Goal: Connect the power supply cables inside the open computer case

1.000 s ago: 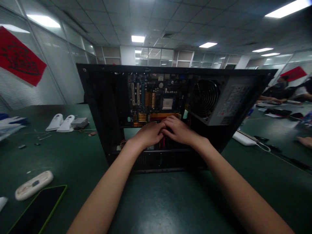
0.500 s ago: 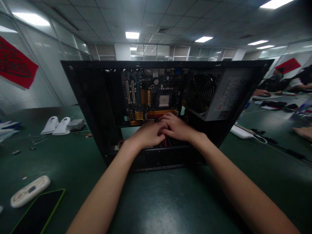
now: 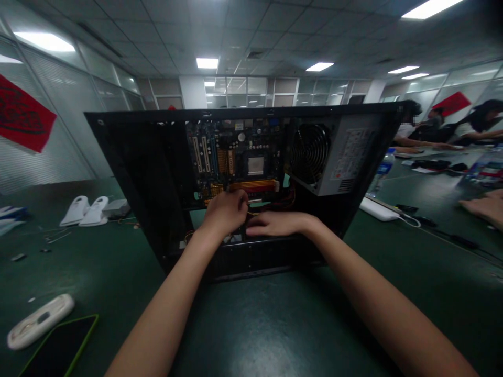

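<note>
Computer case (image 3: 149,173) lies open on green table (image 3: 275,324), motherboard (image 3: 236,162) inside. Left hand (image 3: 226,212) curled at board's lower edge, pinch unclear. Right hand (image 3: 277,224) flat, fingers extended, resting inside case.

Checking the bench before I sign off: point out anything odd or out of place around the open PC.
The computer case stands open, side panel off. Loose red and yellow wires hang below the motherboard, by the left hand and right hand. Small loose bits lie scattered at the table's left.

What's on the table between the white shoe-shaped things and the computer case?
Head view: a small grey box sits beside the white holders; then bare green table to the computer case.
</note>
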A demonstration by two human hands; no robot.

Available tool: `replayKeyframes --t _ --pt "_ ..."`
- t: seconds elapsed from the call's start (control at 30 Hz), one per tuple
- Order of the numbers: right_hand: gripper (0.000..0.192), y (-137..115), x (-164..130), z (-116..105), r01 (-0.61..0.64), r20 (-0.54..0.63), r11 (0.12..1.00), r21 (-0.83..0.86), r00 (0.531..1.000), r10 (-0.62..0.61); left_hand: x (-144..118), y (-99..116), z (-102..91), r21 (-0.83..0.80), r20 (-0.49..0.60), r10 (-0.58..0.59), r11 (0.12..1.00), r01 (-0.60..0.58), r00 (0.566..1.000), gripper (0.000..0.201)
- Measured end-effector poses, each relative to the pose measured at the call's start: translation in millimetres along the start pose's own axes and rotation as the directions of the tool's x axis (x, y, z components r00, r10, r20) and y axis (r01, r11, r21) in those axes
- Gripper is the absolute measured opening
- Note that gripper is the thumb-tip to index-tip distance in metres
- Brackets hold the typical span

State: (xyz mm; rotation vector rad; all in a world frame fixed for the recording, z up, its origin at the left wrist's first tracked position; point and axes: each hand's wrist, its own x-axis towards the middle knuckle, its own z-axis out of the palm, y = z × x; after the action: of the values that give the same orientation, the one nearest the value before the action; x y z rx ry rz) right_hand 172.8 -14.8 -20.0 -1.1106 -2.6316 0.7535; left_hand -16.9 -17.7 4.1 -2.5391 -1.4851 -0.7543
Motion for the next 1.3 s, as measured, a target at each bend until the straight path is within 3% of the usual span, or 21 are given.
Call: replayKeyframes --t 0.1,0.33,0.43,0.53,0.63,0.73,0.83,0.93,1.07,1.13,1.3 --pt "0.059 -0.6 0.6 0.8 -0.032 0.112 0.999 0.01 0.993 0.031 1.4 -2.9 -0.6 -0.008 -0.049 -0.045 0.999 0.045 0.998 0.024" --pt "0.06 -5.2 -2.9 -4.0 -0.075 0.126 0.991 0.107 0.99 0.061 2.2 -0.5 -1.5 -0.013 -0.017 -0.044 0.999 0.044 0.999 0.025" --pt "0.058 -7.7 -4.8 -6.5 -0.032 0.107 0.994 0.105 0.994 0.021 3.4 -2.4 -1.5 -0.046 -0.023 -0.047 0.998 0.046 0.999 0.025" --pt "0.055 -8.0 -6.9 -11.1 0.049 0.061 0.992 0.115 0.997 -0.056 6.6 -7.6 -1.6 -0.184 -0.059 -0.05 0.982 0.038 0.997 0.024" --pt "0.056 -9.6 -9.2 -17.1 0.142 -0.077 0.973 0.184 0.989 -0.13 9.6 -11.8 -6.4 -0.444 -0.045 -0.056 0.896 0.031 0.997 0.025" --pt "0.06 -16.9 -9.6 -21.4 0.217 -0.314 0.932 0.292 0.942 -0.121 8.1 -10.9 -20.4 -0.592 0.057 0.02 0.805 0.018 0.998 0.034" --pt "0.066 -30.5 -8.7 -23.4 0.27 -0.538 0.851 0.449 0.843 0.016 0.6 -4.6 -42.4 -0.581 0.115 0.184 0.81 -0.084 0.976 0.037" --pt "0.074 -47.2 -11.4 -25.9 0.312 -0.599 0.757 0.575 0.79 0.13 -10.2 4.2 -66.1 -0.554 0.237 0.312 0.821 -0.136 0.92 0.037" --pt "0.078 -68.9 -23.5 -30.0 0.349 -0.6 0.715 0.606 0.79 0.123 -22.3 13.8 -91.1 -0.537 0.413 0.404 0.832 -0.141 0.816 0.029" --pt "0.076 -78.3 -30.3 -30.3 0.346 -0.586 0.704 0.62 0.801 0.123 -26.2 16.5 -100.5 -0.539 0.402 0.406 0.83 -0.147 0.821 0.023" --pt "0.071 -95.8 -40.6 -26.4 0.323 -0.532 0.679 0.659 0.839 0.117 -34.7 18.0 -118.7 -0.619 0.2 0.351 0.769 -0.16 0.915 0.023"
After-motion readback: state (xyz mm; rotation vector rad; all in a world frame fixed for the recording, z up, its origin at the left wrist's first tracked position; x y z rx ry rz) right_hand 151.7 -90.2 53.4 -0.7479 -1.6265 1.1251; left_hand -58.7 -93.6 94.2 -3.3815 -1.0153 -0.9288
